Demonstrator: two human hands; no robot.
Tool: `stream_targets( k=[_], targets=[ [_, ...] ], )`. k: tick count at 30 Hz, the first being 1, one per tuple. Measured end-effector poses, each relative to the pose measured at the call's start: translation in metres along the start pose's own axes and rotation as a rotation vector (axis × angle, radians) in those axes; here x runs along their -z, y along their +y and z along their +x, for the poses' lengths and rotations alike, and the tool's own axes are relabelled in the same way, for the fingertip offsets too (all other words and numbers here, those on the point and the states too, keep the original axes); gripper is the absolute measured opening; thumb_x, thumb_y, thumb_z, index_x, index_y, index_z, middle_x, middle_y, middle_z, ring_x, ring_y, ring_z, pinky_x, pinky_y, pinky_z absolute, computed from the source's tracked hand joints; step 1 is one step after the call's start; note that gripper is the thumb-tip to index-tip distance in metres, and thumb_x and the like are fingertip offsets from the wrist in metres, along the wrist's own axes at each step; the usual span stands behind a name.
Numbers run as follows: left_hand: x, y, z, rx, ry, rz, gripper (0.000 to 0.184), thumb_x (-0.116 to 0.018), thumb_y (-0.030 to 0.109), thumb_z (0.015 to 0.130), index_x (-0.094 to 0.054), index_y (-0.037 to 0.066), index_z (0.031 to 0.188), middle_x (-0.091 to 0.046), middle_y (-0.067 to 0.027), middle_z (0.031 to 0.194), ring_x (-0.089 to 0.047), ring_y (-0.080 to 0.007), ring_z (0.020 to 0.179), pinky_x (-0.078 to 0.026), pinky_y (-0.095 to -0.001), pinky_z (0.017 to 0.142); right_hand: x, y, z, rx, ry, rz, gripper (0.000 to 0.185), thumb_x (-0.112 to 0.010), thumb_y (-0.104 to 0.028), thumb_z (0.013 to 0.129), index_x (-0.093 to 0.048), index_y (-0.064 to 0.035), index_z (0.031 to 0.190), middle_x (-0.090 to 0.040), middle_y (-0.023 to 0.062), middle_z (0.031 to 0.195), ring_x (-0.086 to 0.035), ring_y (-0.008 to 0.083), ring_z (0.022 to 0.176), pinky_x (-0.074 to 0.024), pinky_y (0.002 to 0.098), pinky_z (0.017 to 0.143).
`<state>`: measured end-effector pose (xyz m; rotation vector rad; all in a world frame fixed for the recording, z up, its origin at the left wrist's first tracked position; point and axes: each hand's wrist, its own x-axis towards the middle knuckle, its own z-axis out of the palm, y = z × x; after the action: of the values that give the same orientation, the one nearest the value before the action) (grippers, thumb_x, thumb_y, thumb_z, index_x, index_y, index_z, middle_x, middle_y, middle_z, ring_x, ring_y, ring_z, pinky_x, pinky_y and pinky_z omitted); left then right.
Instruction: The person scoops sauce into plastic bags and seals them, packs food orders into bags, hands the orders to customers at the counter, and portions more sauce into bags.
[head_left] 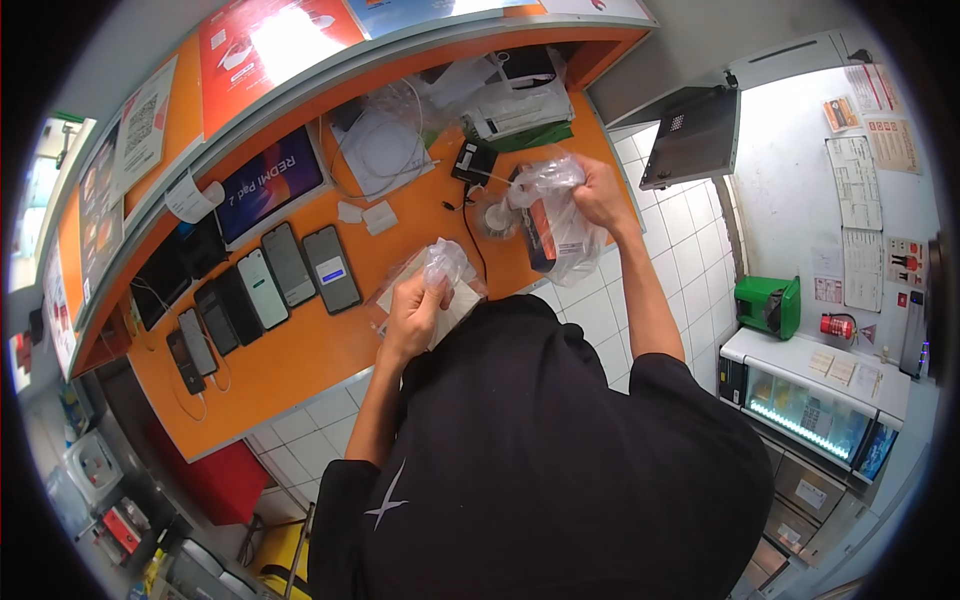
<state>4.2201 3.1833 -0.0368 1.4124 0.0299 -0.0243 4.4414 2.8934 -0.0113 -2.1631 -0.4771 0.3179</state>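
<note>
"Head view: which hand is lying nearer to that dark, orange-sided box [541, 238]?"

"The right hand [600, 195]. Its fingers are closing on the bunched top of a clear plastic bag [583, 243], and the box is showing through the film, below and to the left of that hand. In the frame it is sitting right of centre, a little above the middle."

"Which way is its long axis running?"

"Mostly up and down the frame, with the lower end leaning slightly to the right. It is standing by the right-hand edge of the counter [305, 358], and white floor tiles [592, 312] are appearing just past the bag. Whether the box is resting on the counter or hanging from the grip, I cannot tell."

"And what is the left hand [411, 316] doing?"

"It is gripping too: thumb and fingers are pinching a second plastic bag [452, 260], lower and further left, near the middle of the frame. A pale flat item [458, 304] is showing just beside the fingers; what it is, I cannot make out."

"So the left hand is lying well apart from the box?"

"Yes, and the box is lying to its upper right. A black cable [478, 240] is running down the counter between the left hand and the box, while the row of phones [332, 270] is lying further out, towards the left of the frame."
</note>
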Motion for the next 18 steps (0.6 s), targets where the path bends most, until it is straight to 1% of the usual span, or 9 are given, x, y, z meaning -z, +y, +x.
stream_targets(
  k=[2, 3, 6, 7, 8, 10, 14, 17, 18],
  targets=[
    [-0.004, 0.006, 0.001, 0.010, 0.017, 0.024, 0.038, -0.051, 0.027, 0.107, -0.058, 0.001, 0.081, -0.053, -0.0007, 0.074, -0.045, -0.0103, 0.069, -0.037, -0.0290, 0.062, 0.016, -0.051, -0.002, -0.033, -0.006, 0.031, 0.045, -0.048, 0.001, 0.069, -0.070, 0.0055, 0.107, -0.072, 0.0161, 0.089, -0.069, 0.0251, 0.082, -0.0537, 0.0332, 0.081],
    [-0.006, 0.004, 0.002, 0.024, 0.034, 0.046, 0.038, -0.051, 0.028, 0.107, -0.059, 0.001, 0.081, -0.053, -0.0005, 0.074, -0.045, -0.0102, 0.069, -0.037, -0.0288, 0.062, 0.024, -0.061, 0.000, 0.010, 0.000, -0.114, 0.041, -0.048, -0.003, 0.068, -0.069, 0.0065, 0.102, -0.071, 0.0203, 0.087, -0.069, 0.0300, 0.080, -0.0539, 0.0368, 0.079],
    [-0.005, -0.001, 0.001, 0.055, 0.049, 0.102, 0.036, -0.051, 0.028, 0.107, -0.060, 0.002, 0.084, -0.054, -0.0004, 0.076, -0.047, -0.0096, 0.071, -0.038, -0.0275, 0.064, 0.022, -0.088, 0.003, 0.017, -0.015, -0.256, 0.036, -0.049, -0.006, 0.067, -0.067, 0.0083, 0.095, -0.069, 0.0261, 0.086, -0.068, 0.0363, 0.078, -0.0533, 0.0418, 0.078],
    [-0.003, -0.001, 0.001, 0.060, 0.044, 0.114, 0.035, -0.050, 0.027, 0.108, -0.060, 0.002, 0.086, -0.056, -0.0006, 0.078, -0.049, -0.0091, 0.073, -0.039, -0.0268, 0.066, 0.021, -0.098, 0.004, -0.031, -0.019, -0.277, 0.032, -0.051, -0.007, 0.068, -0.065, 0.0095, 0.092, -0.067, 0.0303, 0.086, -0.067, 0.0410, 0.079, -0.0519, 0.0456, 0.078],
    [-0.002, -0.001, 0.001, 0.067, 0.043, 0.128, 0.034, -0.049, 0.026, 0.108, -0.061, 0.002, 0.087, -0.058, -0.0009, 0.080, -0.052, -0.0087, 0.075, -0.040, -0.0260, 0.067, 0.018, -0.097, 0.004, -0.071, -0.025, -0.273, 0.033, -0.052, -0.008, 0.069, -0.066, 0.0087, 0.093, -0.067, 0.0315, 0.088, -0.067, 0.0436, 0.083, -0.0519, 0.0466, 0.081],
    [-0.005, 0.000, 0.001, 0.042, 0.064, 0.119, 0.034, -0.051, 0.027, 0.107, -0.061, 0.002, 0.086, -0.055, -0.0002, 0.077, -0.047, -0.0091, 0.072, -0.038, -0.0272, 0.065, 0.016, -0.095, 0.010, -0.141, -0.049, -0.264, 0.035, -0.053, -0.010, 0.070, -0.068, 0.0072, 0.096, -0.067, 0.0337, 0.092, -0.066, 0.0487, 0.090, -0.0517, 0.0487, 0.085],
    [-0.009, 0.004, 0.000, 0.009, 0.104, 0.105, 0.034, -0.052, 0.027, 0.107, -0.062, 0.002, 0.086, -0.053, 0.0005, 0.076, -0.045, -0.0091, 0.071, -0.038, -0.0276, 0.064, 0.011, -0.093, 0.010, -0.148, 0.005, -0.246, 0.039, -0.053, -0.012, 0.073, -0.069, 0.0092, 0.102, -0.068, 0.0341, 0.099, -0.066, 0.0474, 0.099, -0.0513, 0.0466, 0.091],
    [-0.008, 0.002, 0.000, 0.022, 0.097, 0.115, 0.034, -0.052, 0.027, 0.107, -0.062, 0.002, 0.087, -0.054, 0.0003, 0.077, -0.046, -0.0092, 0.072, -0.039, -0.0276, 0.065, 0.008, -0.086, 0.013, -0.103, 0.046, -0.228, 0.033, -0.054, -0.009, 0.072, -0.068, 0.0098, 0.094, -0.070, 0.0277, 0.085, -0.070, 0.0390, 0.081, -0.0525, 0.0429, 0.081],
    [-0.007, 0.002, 0.000, 0.019, 0.096, 0.120, 0.034, -0.052, 0.027, 0.107, -0.062, 0.001, 0.087, -0.055, 0.0002, 0.077, -0.047, -0.0091, 0.072, -0.039, -0.0276, 0.065, 0.010, -0.085, 0.014, -0.139, 0.014, -0.224, 0.035, -0.054, -0.010, 0.072, -0.069, 0.0093, 0.098, -0.069, 0.0299, 0.091, -0.068, 0.0418, 0.088, -0.0520, 0.0442, 0.085]
  ],
)
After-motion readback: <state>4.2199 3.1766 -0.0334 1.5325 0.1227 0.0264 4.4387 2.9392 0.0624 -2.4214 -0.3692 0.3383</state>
